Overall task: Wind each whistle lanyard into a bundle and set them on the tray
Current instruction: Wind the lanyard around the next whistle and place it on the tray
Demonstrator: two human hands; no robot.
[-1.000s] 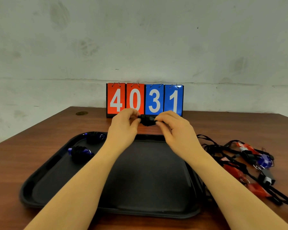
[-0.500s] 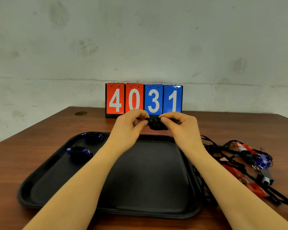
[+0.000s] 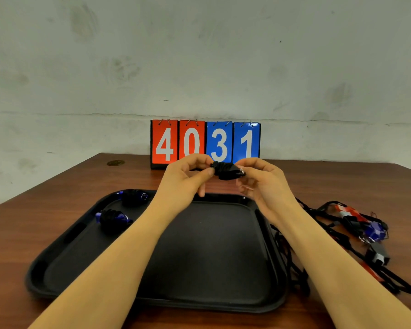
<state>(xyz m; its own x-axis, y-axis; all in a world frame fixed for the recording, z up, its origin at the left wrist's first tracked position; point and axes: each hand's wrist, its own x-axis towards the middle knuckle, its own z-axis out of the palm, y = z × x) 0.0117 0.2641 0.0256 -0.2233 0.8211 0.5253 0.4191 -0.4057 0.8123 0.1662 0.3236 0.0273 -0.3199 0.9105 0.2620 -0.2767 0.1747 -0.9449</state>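
Both hands raised above the black tray's (image 3: 268, 236) far edge — left hand (image 3: 183, 179) and right hand (image 3: 263, 181) pinch opposite ends of a wound black lanyard bundle (image 3: 226, 170), forearms angled inward

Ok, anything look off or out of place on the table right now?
Nothing stands out. Two wound bundles lie on the black plastic tray; unwound lanyards sit tangled right of it, awaiting their turn.

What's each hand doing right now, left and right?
Left hand: pinching one end of the wound black lanyard bundle.
Right hand: pinching the bundle's other end.
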